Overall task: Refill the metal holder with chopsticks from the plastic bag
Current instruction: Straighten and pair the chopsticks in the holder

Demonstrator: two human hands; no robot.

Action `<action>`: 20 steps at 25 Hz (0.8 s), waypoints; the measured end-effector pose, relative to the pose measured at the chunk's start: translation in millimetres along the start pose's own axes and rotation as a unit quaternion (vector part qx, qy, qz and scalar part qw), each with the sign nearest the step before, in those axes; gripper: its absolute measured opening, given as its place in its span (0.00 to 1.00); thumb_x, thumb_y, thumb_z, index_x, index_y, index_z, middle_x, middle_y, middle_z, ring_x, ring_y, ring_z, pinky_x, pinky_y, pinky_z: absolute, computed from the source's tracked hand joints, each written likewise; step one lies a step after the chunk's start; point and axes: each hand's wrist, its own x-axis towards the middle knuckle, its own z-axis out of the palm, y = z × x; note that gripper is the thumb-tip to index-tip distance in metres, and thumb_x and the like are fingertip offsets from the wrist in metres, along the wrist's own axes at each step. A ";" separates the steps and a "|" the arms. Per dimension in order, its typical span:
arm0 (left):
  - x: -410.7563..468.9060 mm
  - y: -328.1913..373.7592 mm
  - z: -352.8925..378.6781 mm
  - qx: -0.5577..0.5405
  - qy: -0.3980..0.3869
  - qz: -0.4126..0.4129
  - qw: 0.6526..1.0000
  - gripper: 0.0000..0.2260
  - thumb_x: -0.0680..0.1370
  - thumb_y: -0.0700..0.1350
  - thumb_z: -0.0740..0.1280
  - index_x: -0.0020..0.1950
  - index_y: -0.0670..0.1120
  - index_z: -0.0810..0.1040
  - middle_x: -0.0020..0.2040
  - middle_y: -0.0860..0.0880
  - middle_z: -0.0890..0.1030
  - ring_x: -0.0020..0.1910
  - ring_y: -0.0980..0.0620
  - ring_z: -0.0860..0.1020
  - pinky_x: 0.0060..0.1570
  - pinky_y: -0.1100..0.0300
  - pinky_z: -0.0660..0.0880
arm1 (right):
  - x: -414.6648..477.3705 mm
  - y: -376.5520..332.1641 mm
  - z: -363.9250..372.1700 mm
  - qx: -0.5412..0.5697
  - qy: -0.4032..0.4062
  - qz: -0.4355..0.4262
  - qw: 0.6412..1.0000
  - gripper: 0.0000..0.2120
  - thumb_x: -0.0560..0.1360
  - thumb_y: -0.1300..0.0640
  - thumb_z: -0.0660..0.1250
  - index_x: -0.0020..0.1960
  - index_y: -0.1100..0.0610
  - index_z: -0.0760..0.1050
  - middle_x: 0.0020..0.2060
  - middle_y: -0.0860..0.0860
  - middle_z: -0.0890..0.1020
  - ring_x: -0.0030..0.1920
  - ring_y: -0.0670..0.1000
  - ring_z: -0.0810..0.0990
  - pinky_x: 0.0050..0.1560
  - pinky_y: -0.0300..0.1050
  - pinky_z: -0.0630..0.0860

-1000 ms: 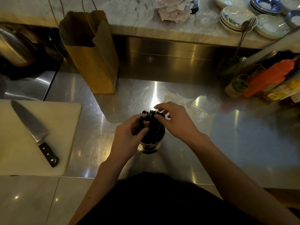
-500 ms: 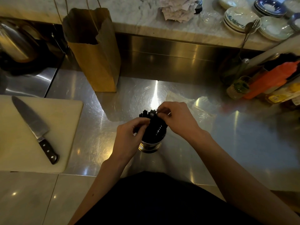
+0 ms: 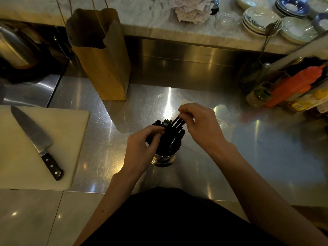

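Centrally, a metal holder [image 3: 166, 159] stands upright on the steel counter [image 3: 257, 157], crowded with black chopsticks [image 3: 162, 122] whose tops fan out above its rim. The left hand [image 3: 142, 148] comes in from the holder's near left, its fingers and thumb curled against the bundle just above the rim and gripping it. The right hand [image 3: 201, 126] sits above and to the right of the holder and pinches a few chopsticks by their upper ends between thumb and fingertips. Those sticks lean up toward the right, with their lower ends down among the others inside the holder. A clear plastic bag [image 3: 221, 115] lies flat on the counter just behind and right of the holder, partly hidden by the right hand and hard to make out in the dim light. Behind and left of the holder stands an open paper bag [image 3: 104, 68]. Well to the holder's left a knife [image 3: 35, 139] lies on a cutting board [image 3: 67, 157]. Far right of it are bottles [image 3: 292, 86], and plates [image 3: 257, 20] are stacked on the ledge beyond.
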 end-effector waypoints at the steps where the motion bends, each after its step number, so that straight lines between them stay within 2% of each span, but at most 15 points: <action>1: 0.4 0.9 -0.4 0.001 0.004 0.002 1.000 0.12 0.78 0.37 0.67 0.55 0.53 0.81 0.48 0.57 0.83 0.50 0.62 0.81 0.52 0.72 0.74 | 0.0 0.2 -0.6 -0.002 -0.002 -0.004 1.000 0.06 0.76 0.64 0.68 0.52 0.60 0.80 0.44 0.54 0.84 0.43 0.51 0.81 0.48 0.47 0.80; 5: 2.8 3.3 -2.5 0.007 0.019 0.020 1.000 0.11 0.78 0.36 0.67 0.56 0.48 0.82 0.48 0.53 0.85 0.49 0.58 0.82 0.53 0.69 0.76 | -0.8 -1.2 -1.6 -0.022 -0.004 -0.033 0.999 0.06 0.75 0.63 0.68 0.51 0.62 0.80 0.44 0.56 0.83 0.42 0.54 0.81 0.45 0.48 0.79; 9: 7.7 9.0 -5.6 0.033 0.025 0.042 0.998 0.10 0.78 0.36 0.67 0.55 0.46 0.82 0.50 0.52 0.84 0.50 0.59 0.80 0.54 0.74 0.72 | 1.7 -6.5 -3.7 -0.045 0.008 -0.072 0.996 0.06 0.75 0.63 0.66 0.50 0.63 0.80 0.42 0.58 0.82 0.40 0.56 0.80 0.41 0.49 0.79; 12: 12.8 16.6 -6.6 0.046 0.022 0.047 0.998 0.10 0.77 0.38 0.68 0.57 0.46 0.81 0.53 0.52 0.83 0.53 0.60 0.79 0.56 0.76 0.69 | 5.2 -10.7 -12.6 -0.050 0.030 -0.092 0.994 0.07 0.75 0.62 0.65 0.50 0.64 0.80 0.42 0.58 0.82 0.41 0.57 0.81 0.43 0.49 0.79; 15: 23.7 25.2 -5.9 0.044 -0.027 0.051 0.997 0.15 0.76 0.44 0.70 0.63 0.49 0.76 0.58 0.54 0.81 0.57 0.63 0.76 0.59 0.75 0.67 | 13.7 -17.9 -31.7 -0.050 0.064 -0.113 0.990 0.09 0.76 0.61 0.63 0.50 0.64 0.80 0.43 0.59 0.82 0.42 0.56 0.81 0.43 0.49 0.79; 18: 40.5 35.5 1.7 0.055 -0.120 0.035 0.991 0.25 0.75 0.50 0.71 0.71 0.51 0.68 0.64 0.54 0.77 0.63 0.60 0.73 0.63 0.66 0.67 | 20.9 -29.7 -50.9 -0.078 0.078 -0.145 0.983 0.06 0.76 0.65 0.66 0.50 0.65 0.80 0.44 0.59 0.82 0.43 0.55 0.81 0.44 0.46 0.79; 20: 49.2 39.3 6.9 0.053 -0.162 0.035 0.985 0.24 0.76 0.50 0.69 0.70 0.51 0.68 0.61 0.56 0.78 0.61 0.64 0.73 0.60 0.66 0.69 | 25.0 -37.5 -61.3 -0.082 0.091 -0.160 0.979 0.06 0.75 0.66 0.66 0.50 0.66 0.80 0.43 0.60 0.82 0.43 0.55 0.82 0.44 0.44 0.79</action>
